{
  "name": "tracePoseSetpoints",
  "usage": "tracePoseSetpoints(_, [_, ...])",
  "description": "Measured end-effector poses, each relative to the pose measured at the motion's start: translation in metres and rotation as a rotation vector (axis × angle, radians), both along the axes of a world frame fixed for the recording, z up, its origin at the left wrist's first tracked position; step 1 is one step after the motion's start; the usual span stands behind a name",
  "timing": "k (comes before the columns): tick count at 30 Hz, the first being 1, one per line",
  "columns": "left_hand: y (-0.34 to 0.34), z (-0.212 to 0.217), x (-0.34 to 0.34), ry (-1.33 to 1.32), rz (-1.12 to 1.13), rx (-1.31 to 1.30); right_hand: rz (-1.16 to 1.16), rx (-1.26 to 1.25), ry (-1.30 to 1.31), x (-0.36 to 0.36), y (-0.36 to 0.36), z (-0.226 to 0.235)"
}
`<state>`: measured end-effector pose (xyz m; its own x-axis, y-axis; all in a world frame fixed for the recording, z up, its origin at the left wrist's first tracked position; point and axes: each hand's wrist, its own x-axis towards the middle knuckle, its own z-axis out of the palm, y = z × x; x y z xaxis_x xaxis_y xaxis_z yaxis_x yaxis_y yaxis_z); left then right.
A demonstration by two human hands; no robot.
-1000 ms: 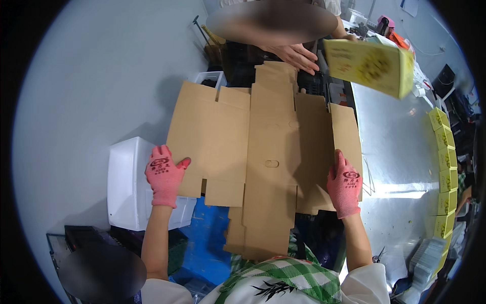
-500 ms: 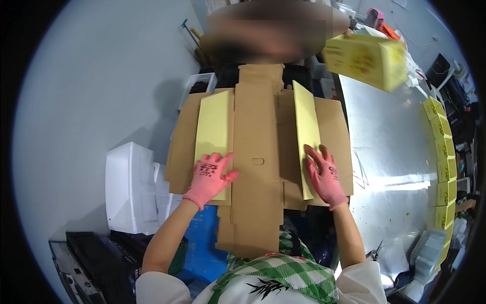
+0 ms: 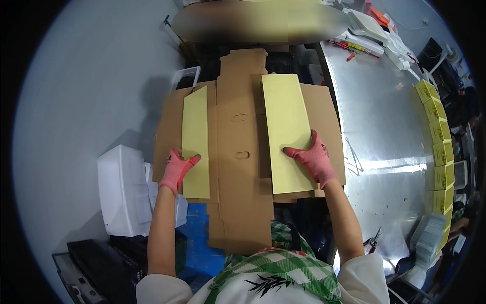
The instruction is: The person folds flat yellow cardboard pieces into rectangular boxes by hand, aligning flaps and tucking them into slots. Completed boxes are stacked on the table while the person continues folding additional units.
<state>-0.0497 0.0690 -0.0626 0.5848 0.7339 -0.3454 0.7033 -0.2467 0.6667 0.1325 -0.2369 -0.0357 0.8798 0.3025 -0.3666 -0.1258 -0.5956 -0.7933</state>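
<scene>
A large brown cardboard sheet [image 3: 243,202] lies unfolded in front of me, its long middle strip running away from my body. On its left side lies a narrow yellow cardboard panel [image 3: 196,131]; a wider-looking yellow cardboard panel [image 3: 287,126] is on the right. My left hand [image 3: 176,171], in a pink glove, holds the left panel at its outer edge, thumb across the yellow face. My right hand [image 3: 317,160], gloved alike, grips the right panel's outer edge with the thumb on top. The fingers beneath both edges are partly hidden.
A metal table [image 3: 377,131] stands to the right, with a row of yellow boxes [image 3: 439,129] along its far right edge. Clear plastic containers [image 3: 428,240] and pliers [image 3: 373,241] lie near its front. White foam boxes [image 3: 121,190] stand at left by the wall.
Both hands have shifted to the panels' outer edges, thumbs on the yellow faces. The right panel now shows more of its face. The yellow box at the upper right has left that spot.
</scene>
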Motion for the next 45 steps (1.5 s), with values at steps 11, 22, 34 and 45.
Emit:
tracePoseSetpoints(11, [-0.010, 0.036, 0.007, 0.177, -0.204, 0.352, 0.115, -0.064, -0.074, 0.010, 0.009, -0.006])
tracePoseSetpoints(22, [-0.129, 0.048, 0.031, 0.009, -0.678, 0.728, 0.333, -0.151, -0.538, -0.074, 0.048, 0.039])
tracePoseSetpoints(34, [-0.048, 0.098, 0.000, -0.092, -1.538, 0.190, 0.934, 0.475, -0.442, -0.033, -0.041, 0.033])
tracePoseSetpoints(45, [-0.046, 0.060, -0.015, -0.438, -1.287, 0.608, 1.251, 0.019, -0.931, -0.013, -0.054, 0.022])
